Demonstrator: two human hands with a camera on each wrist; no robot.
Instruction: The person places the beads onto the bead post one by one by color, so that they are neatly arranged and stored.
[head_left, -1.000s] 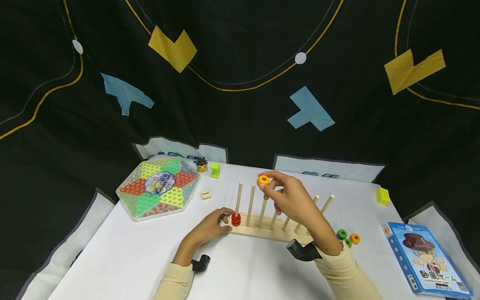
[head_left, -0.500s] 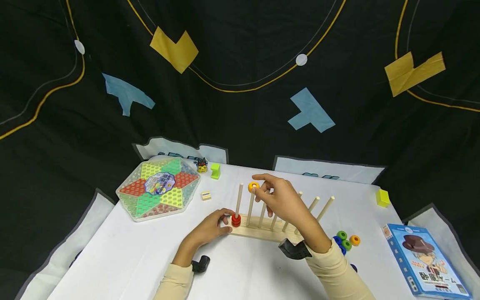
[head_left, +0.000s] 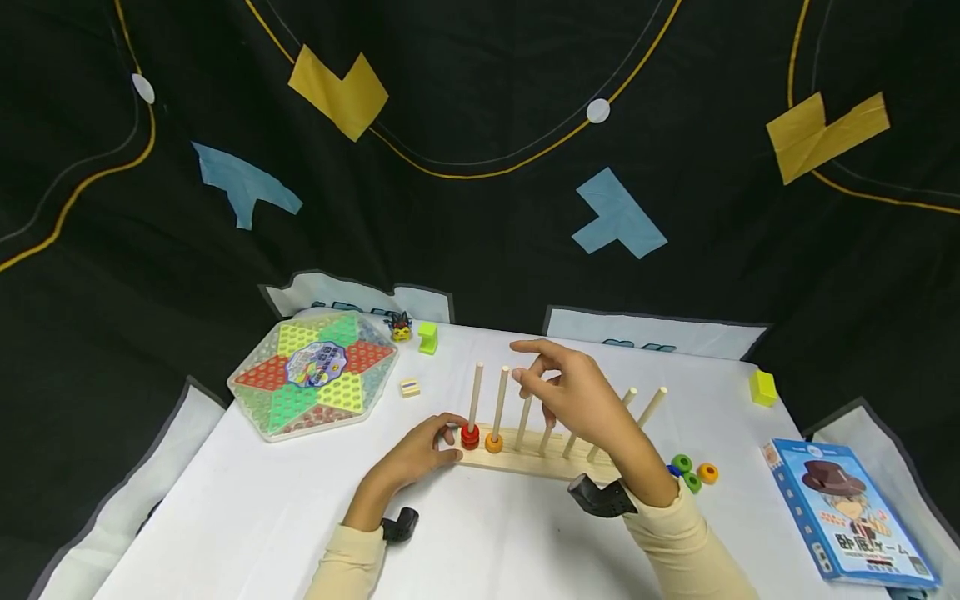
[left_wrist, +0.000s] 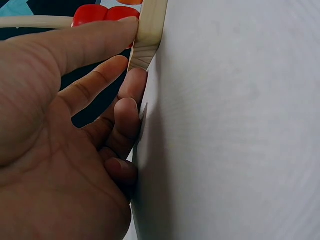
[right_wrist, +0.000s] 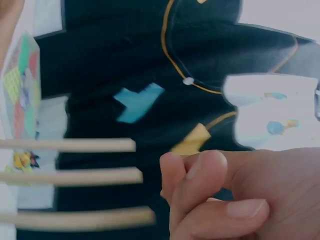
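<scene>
While the left hand (head_left: 416, 450) holds the 9 o'clock end of the rack (head_left: 525, 466) between thumb and fingers, the right hand (head_left: 581, 396) hangs above the rack, thumb and forefinger spread apart near the peg tops. Two red rings (head_left: 470, 442) sit stacked on the peg at the 9 o'clock end; an orange ring (head_left: 493, 445) sits low on the next peg toward 3 o'clock, just beside them. Past the rack's 3 o'clock end, two green rings (head_left: 692, 484), a second orange ring (head_left: 708, 479) and a blue ring (head_left: 673, 471), partly hidden, lie close together on the table (head_left: 480, 542). Farther toward 3 o'clock lies a box (head_left: 851, 512); toward 10 o'clock from the rack, a game board (head_left: 315, 375).
</scene>
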